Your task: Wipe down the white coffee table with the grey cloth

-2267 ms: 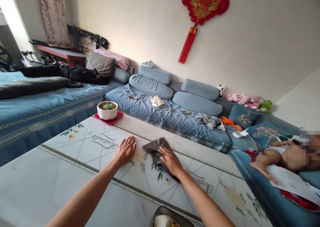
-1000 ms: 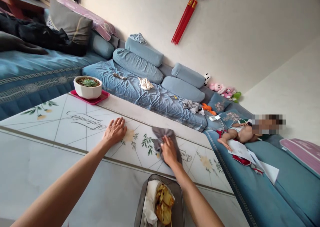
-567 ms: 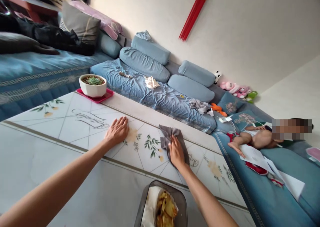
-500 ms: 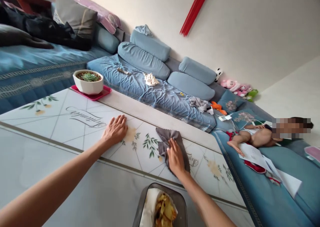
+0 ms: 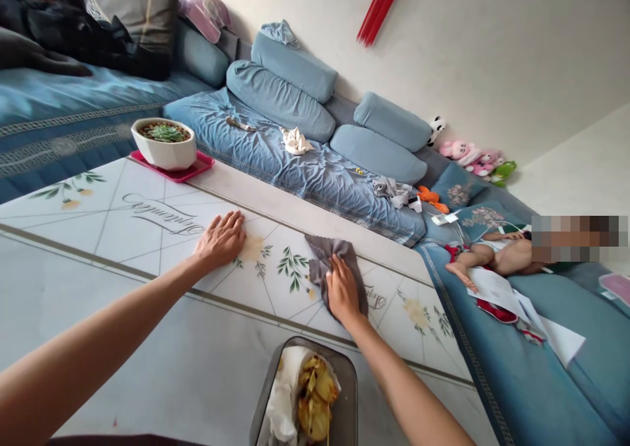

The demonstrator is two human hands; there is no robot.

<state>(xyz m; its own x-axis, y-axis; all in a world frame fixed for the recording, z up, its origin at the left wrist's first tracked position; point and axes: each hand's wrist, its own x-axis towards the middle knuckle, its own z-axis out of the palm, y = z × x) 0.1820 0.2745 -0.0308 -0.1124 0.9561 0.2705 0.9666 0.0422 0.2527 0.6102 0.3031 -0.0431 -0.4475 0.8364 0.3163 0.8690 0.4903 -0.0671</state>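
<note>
seen around a pale marbled counter (image 5: pixel 162 367): a white pot (image 5: pixel 167 155) with a green succulent (image 5: pixel 165 132), on a pink tray (image 5: pixel 203 164) at the far left corner, beyond the left hand (image 5: pixel 220 239) and well apart from it. set on the near side, between the left arm (image 5: pixel 123 321) and the right arm (image 5: pixel 403 380), just beside the latter, a dark see-through container (image 5: pixel 350 393), lined with crumpled white paper (image 5: pixel 283 400) and holding yellow-brown food (image 5: pixel 315 393) too unclear to name. spread behind the counter, a blue sofa (image 5: pixel 339 187) with stacked cushions (image 5: pixel 295 65), a cream cloth (image 5: pixel 295 142), a gray garment (image 5: pixel 388 189), something orange (image 5: pixel 433 199) and, along the back, stuffed toys (image 5: pixel 460 152). reclining at right, legs bent, a person (image 5: pixel 514 256) beside loose white sheets (image 5: pixel 564 341). hanging on the wall (image 5: pixel 472 52) above, a red tassel (image 5: pixel 381 6), running out of view at the top.

pins a gray cloth (image 5: pixel 322 262) against the counter's floral strip (image 5: pixel 268 288), between a leafy sprig (image 5: pixel 293 269) and lettering (image 5: pixel 377 296) printed there, under the right hand (image 5: pixel 343 288), palm down, fingers extended and slightly parted. rests this grip on top of the cloth rather than closing around it; cannot tell whether a fold is caught beneath the palm. plants the left hand flat on the same strip, left of the cloth and apart from it, fingers outstretched, that grip unclenched against the printed surface. stretches both arms in from the lower corners, nearly straight.
</note>
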